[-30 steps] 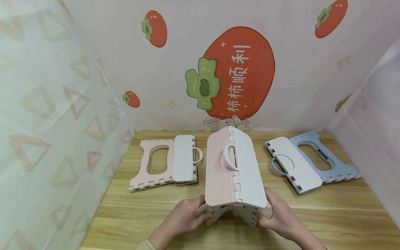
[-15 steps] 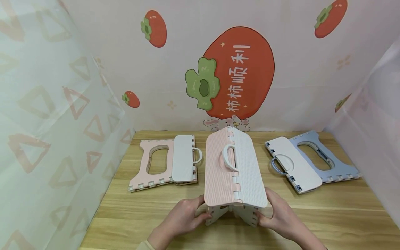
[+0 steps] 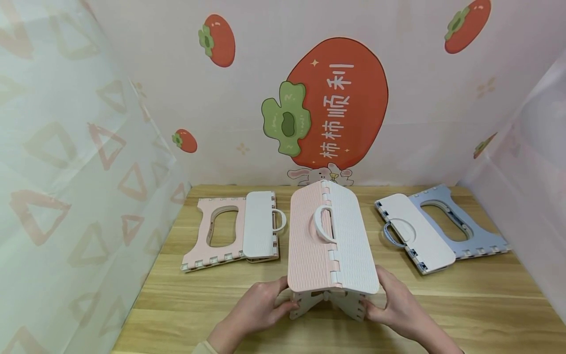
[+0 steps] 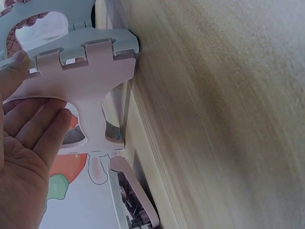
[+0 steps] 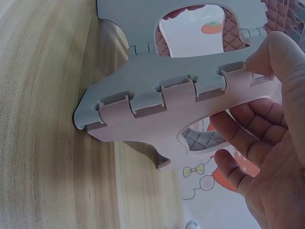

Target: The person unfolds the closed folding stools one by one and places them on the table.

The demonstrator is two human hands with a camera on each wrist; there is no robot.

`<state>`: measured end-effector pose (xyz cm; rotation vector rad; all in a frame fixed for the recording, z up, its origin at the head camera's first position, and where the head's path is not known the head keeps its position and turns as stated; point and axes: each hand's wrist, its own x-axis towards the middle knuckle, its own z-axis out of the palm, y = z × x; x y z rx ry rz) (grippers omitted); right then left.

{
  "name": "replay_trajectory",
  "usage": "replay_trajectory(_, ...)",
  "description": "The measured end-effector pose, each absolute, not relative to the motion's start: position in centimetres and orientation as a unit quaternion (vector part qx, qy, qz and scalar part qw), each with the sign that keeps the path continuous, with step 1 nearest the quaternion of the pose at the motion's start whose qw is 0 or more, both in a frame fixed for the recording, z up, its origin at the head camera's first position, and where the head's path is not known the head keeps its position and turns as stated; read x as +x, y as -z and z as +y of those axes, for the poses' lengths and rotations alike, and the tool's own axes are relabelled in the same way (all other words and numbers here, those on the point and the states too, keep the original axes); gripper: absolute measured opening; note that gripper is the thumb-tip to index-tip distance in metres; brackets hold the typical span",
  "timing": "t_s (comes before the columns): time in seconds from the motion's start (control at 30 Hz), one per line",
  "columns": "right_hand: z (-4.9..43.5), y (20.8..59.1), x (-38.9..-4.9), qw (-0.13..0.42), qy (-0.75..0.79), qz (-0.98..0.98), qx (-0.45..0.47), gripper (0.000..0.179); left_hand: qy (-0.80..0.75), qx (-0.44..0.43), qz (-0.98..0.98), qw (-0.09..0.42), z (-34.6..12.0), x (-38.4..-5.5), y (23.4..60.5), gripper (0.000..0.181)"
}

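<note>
A pink and white folding stool (image 3: 353, 236) stands partly unfolded at the middle of the table. Its two ridged top halves slope down from the centre hinge like a roof, and a white loop handle (image 3: 324, 224) sits at that hinge. My left hand (image 3: 258, 309) grips the left leg panel (image 4: 90, 76), thumb at the hinged edge and fingers reaching into the panel's opening. On the other side, my right hand (image 3: 395, 307) holds the right leg panel (image 5: 157, 114) in the same way. The top hides part of both hands' fingers in the head view.
Left of the stool lies a folded pink and white stool (image 3: 258, 223). A folded blue and white stool (image 3: 417, 233) lies at the right. The wooden table (image 3: 177, 314) is bounded by printed cloth walls (image 3: 239, 113) at the back and sides.
The stool's two top halves have spread slightly further apart and flattened a little. Both hands keep their grip and have hardly moved; the other two stools lie as before.
</note>
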<state>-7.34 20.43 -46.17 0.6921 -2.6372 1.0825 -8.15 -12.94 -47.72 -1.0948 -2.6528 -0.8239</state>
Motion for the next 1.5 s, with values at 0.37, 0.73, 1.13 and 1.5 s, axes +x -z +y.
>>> replay_trajectory(0.37,20.64,46.26,-7.39,0.106,-0.368,-0.892,0.242,0.073,0.267,-0.372,-0.884,0.092,-13.02,-8.17,47.78,0.046)
replay_trajectory(0.73,20.76,46.16,-7.39,0.106,-0.363,-0.892,0.246,0.075,0.272,-0.377,-0.88,0.101,-13.21,-8.22,47.89,0.046)
replay_trajectory(1.13,20.93,46.15,-7.44,0.1,-0.364,-0.892,0.247,0.077,0.275,-0.381,-0.876,0.106,-13.28,-8.29,47.96,0.044)
replay_trajectory(1.5,21.25,46.28,-7.5,0.099,-0.37,-0.888,0.254,0.076,0.272,-0.38,-0.879,0.098,-13.34,-8.31,47.82,0.043)
